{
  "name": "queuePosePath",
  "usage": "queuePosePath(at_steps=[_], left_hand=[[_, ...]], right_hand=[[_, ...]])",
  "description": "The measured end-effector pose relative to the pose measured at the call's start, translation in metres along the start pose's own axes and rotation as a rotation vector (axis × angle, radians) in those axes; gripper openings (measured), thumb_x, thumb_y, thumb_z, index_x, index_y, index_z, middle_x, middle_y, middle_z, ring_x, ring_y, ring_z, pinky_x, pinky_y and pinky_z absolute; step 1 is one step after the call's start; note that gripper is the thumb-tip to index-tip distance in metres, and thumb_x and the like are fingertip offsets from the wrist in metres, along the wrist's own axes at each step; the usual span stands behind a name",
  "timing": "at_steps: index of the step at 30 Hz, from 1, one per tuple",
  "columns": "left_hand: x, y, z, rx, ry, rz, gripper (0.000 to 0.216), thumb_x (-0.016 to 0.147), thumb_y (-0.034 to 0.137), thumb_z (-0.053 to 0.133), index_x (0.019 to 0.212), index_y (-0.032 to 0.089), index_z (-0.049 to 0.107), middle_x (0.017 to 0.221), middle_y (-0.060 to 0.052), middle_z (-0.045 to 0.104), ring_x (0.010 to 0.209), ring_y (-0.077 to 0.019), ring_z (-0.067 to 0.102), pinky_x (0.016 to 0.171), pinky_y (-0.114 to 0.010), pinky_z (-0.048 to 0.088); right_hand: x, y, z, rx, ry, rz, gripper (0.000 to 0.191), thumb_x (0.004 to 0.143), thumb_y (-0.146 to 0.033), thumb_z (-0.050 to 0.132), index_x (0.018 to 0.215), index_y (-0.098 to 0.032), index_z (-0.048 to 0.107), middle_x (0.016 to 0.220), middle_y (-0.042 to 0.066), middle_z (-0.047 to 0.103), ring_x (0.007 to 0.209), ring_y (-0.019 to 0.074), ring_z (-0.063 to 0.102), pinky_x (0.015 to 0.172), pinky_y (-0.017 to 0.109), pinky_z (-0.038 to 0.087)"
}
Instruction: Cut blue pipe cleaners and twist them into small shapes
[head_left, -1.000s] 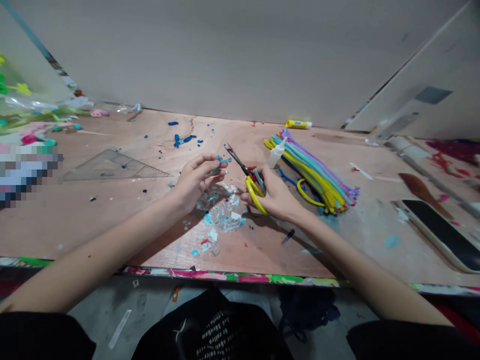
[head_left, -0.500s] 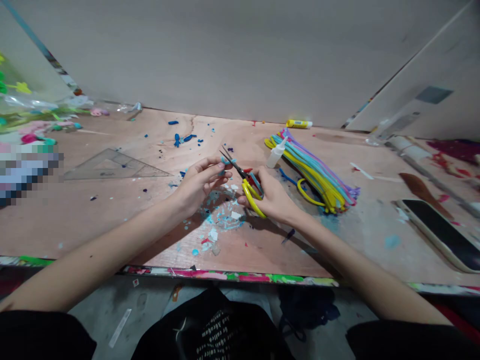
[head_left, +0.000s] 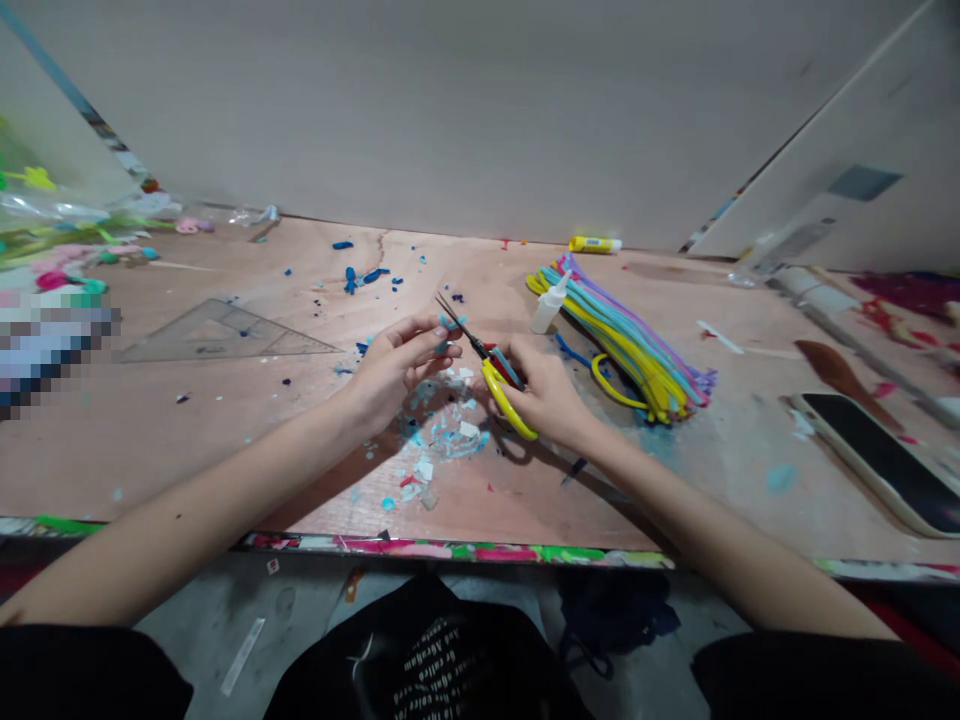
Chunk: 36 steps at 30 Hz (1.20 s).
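Observation:
In the middle of the view my left hand [head_left: 401,365] pinches a small light-blue piece [head_left: 451,322] between thumb and fingers; its exact kind is too small to make out. My right hand [head_left: 544,385] is closed round the handles of a pair of scissors [head_left: 504,398] with yellow handles and some red near the pivot. The dark blades point up and left, nearly together, and their tips pass right by the light-blue piece. Under both hands, light-blue and white scraps [head_left: 450,440] lie scattered on the wooden table [head_left: 247,440].
Right of my hands lies a bundle of coloured pipe cleaners [head_left: 637,345] with a small white bottle [head_left: 551,305] against it. A glue stick [head_left: 594,244] rests behind. A phone [head_left: 881,455] is at far right, a clear set square [head_left: 225,332] at left, dark-blue bits [head_left: 364,277] behind.
The scissors' handles have swung slightly apart from my palm and the blades look a little more closed. Both hands hold nearly the same place, and the view has shifted slightly.

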<state>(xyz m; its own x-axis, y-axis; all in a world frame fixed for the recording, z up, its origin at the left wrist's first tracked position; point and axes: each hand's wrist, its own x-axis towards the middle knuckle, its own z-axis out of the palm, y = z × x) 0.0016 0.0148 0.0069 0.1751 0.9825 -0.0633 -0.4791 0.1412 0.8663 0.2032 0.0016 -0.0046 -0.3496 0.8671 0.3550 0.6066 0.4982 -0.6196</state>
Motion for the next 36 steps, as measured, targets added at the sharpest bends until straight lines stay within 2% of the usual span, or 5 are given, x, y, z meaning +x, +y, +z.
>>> queuePosePath(at_steps=[8, 16, 26, 30, 36], left_hand=[[-0.002, 0.005, 0.004, 0.062, -0.003, 0.071, 0.012, 0.076, 0.013, 0.077, 0.081, 0.017, 0.066, 0.076, 0.002, 0.067, 0.068, -0.0090, 0.066, 0.069, -0.021, 0.054], [0.005, 0.010, -0.007, 0.396, -0.019, 0.208, 0.027, 0.071, 0.024, 0.085, 0.087, 0.014, 0.067, 0.070, -0.001, 0.069, 0.061, -0.0109, 0.064, 0.064, -0.024, 0.052], [-0.001, 0.001, -0.009, 0.697, -0.181, 0.149, 0.025, 0.071, 0.021, 0.082, 0.090, 0.017, 0.066, 0.078, -0.007, 0.074, 0.062, -0.0164, 0.069, 0.055, -0.026, 0.049], [-0.003, -0.004, -0.009, 0.699, -0.258, 0.144, 0.029, 0.072, 0.025, 0.082, 0.094, 0.019, 0.065, 0.073, -0.004, 0.073, 0.054, -0.0156, 0.067, 0.051, -0.026, 0.049], [-0.007, -0.004, -0.003, 0.609, -0.166, 0.104, 0.035, 0.068, 0.024, 0.085, 0.095, 0.018, 0.064, 0.072, -0.002, 0.072, 0.055, -0.0152, 0.067, 0.051, -0.025, 0.049]], right_hand=[[0.004, 0.001, -0.006, -0.065, 0.095, 0.051, 0.041, 0.089, -0.058, 0.058, 0.075, -0.021, 0.049, 0.063, -0.002, 0.051, 0.058, 0.0130, 0.042, 0.058, 0.028, 0.028], [0.002, 0.017, -0.014, -0.407, -0.125, 0.043, 0.025, 0.086, -0.042, 0.064, 0.086, -0.017, 0.059, 0.076, 0.006, 0.062, 0.065, 0.0184, 0.052, 0.058, 0.028, 0.030], [0.002, -0.011, -0.016, -0.041, 0.004, -0.206, 0.019, 0.095, -0.032, 0.056, 0.088, -0.017, 0.064, 0.078, 0.004, 0.067, 0.068, 0.0151, 0.057, 0.065, 0.028, 0.041], [-0.002, -0.010, -0.007, 0.025, -0.040, -0.185, 0.018, 0.095, -0.029, 0.055, 0.083, -0.018, 0.063, 0.075, 0.002, 0.066, 0.064, 0.0135, 0.053, 0.063, 0.027, 0.038], [-0.004, -0.004, 0.003, 0.114, -0.060, -0.092, 0.021, 0.096, -0.034, 0.055, 0.084, -0.018, 0.063, 0.073, 0.001, 0.062, 0.065, 0.0135, 0.052, 0.063, 0.027, 0.038]])
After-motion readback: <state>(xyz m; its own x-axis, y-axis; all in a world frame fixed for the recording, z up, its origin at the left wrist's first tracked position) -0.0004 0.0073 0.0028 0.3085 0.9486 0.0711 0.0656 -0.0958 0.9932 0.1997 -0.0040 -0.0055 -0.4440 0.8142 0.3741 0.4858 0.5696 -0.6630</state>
